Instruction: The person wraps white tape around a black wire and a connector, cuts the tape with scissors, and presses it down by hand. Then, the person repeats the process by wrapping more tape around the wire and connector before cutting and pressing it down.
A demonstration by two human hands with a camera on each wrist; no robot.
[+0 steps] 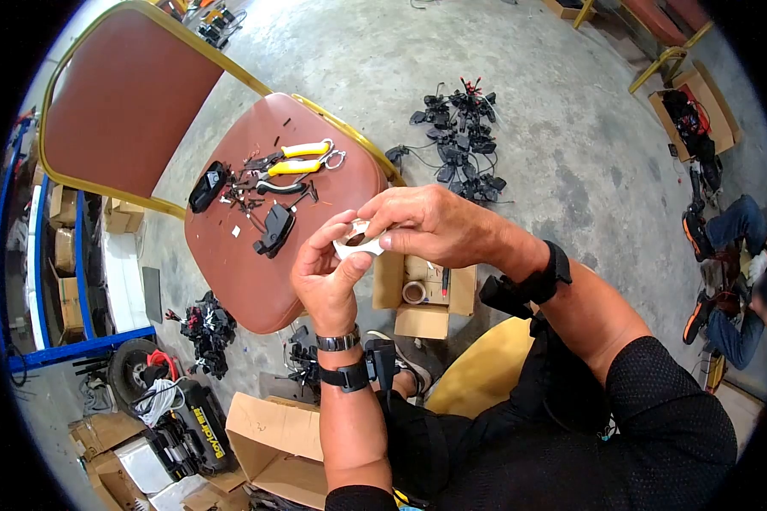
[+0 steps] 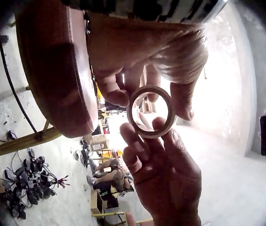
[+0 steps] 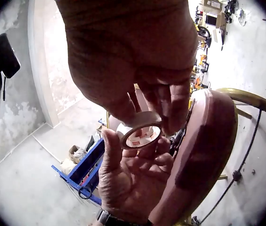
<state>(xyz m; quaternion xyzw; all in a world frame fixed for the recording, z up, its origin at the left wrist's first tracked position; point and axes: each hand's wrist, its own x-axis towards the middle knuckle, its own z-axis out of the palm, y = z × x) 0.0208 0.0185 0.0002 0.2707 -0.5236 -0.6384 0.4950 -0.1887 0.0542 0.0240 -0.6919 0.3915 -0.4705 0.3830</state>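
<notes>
Held up between both hands is a roll of white tape [image 1: 358,250], its open core showing a printed inner wall in the right wrist view. My left hand [image 1: 325,277] grips the roll from the left, thumb on the near side and fingers behind. From the right, my right hand [image 1: 430,223] pinches the roll [image 3: 147,118] with its thumb and fingers at the rim. In the left wrist view the ring [image 2: 151,135] faces the camera, with fingertips of both hands around its edge. The roll is in the air beside the front edge of the chair seat [image 1: 247,307].
On the seat lie yellow-handled pliers [image 1: 294,167], black-handled pliers [image 1: 281,186] and black devices [image 1: 275,228]. A cardboard box [image 1: 422,323] below contains another tape roll [image 1: 413,292]. Cabled black devices [image 1: 460,140] cover some floor. Another person [image 1: 741,281] is at far right; blue shelving [image 1: 81,255] stands left.
</notes>
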